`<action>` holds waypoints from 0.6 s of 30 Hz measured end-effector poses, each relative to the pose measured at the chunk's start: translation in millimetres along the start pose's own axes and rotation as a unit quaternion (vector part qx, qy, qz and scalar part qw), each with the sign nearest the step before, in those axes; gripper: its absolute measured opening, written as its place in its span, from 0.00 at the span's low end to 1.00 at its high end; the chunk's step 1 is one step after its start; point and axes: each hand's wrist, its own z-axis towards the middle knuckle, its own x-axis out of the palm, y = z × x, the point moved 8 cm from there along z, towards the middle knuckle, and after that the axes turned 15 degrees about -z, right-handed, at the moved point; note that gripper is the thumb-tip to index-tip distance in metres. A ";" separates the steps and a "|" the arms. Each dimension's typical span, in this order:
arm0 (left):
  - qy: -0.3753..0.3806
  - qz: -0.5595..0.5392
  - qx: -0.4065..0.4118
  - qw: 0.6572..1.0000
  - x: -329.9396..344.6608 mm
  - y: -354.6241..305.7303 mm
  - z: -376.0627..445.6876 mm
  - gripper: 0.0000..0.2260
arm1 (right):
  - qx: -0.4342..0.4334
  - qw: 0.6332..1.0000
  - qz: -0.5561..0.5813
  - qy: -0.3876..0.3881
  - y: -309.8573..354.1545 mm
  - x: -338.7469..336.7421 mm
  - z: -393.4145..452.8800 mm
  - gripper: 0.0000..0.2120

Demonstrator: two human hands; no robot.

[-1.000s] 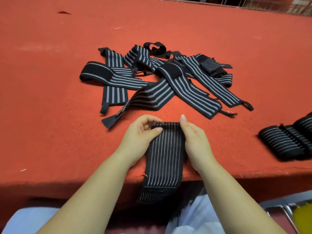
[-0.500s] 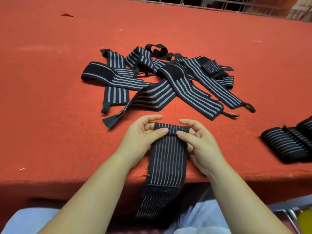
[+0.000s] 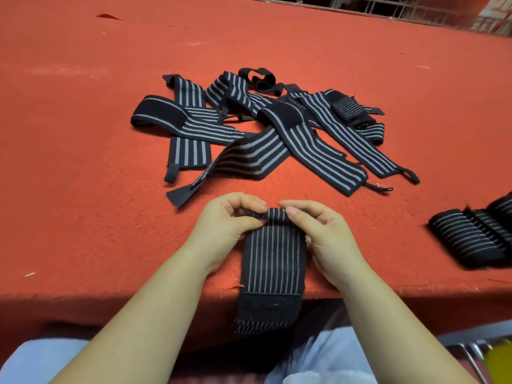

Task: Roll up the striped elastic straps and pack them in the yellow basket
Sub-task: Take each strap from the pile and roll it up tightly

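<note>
At the near edge of the red table [image 3: 83, 162], the rolled far end of a striped strap [image 3: 273, 256] is pinched by the left hand [image 3: 227, 231] and the right hand [image 3: 327, 239], its tail draped over the edge, with the loose straps [image 3: 263, 128] piled farther in and the rolled straps [image 3: 476, 236] to the right.

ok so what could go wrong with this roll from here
1. The strap hangs over the table edge toward the lap; its dangling tail could drag and skew the roll.
2. Only the fingertips of the left hand and right hand pinch the first turn, so it may spring open if one slips.
3. The loose pile lies just beyond the hands and could snag.
</note>
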 end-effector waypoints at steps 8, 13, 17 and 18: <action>0.055 -0.008 -0.014 0.998 15.2 0.2 -4.0 0.08 | 0.006 0.994 0.108 0.020 -1.2 -7.4 -3.1 0.14; 0.051 0.007 0.010 0.999 11.8 -3.6 -2.6 0.12 | 0.003 0.999 0.036 0.013 -0.3 -4.6 -0.4 0.16; 0.044 0.039 0.033 0.998 10.5 -5.6 -3.5 0.17 | 0.010 1.000 0.021 0.021 -1.5 -1.9 0.4 0.14; 0.051 0.036 0.031 0.998 12.0 -5.5 -3.7 0.16 | 0.008 0.999 0.034 0.020 -1.6 -2.7 -0.4 0.13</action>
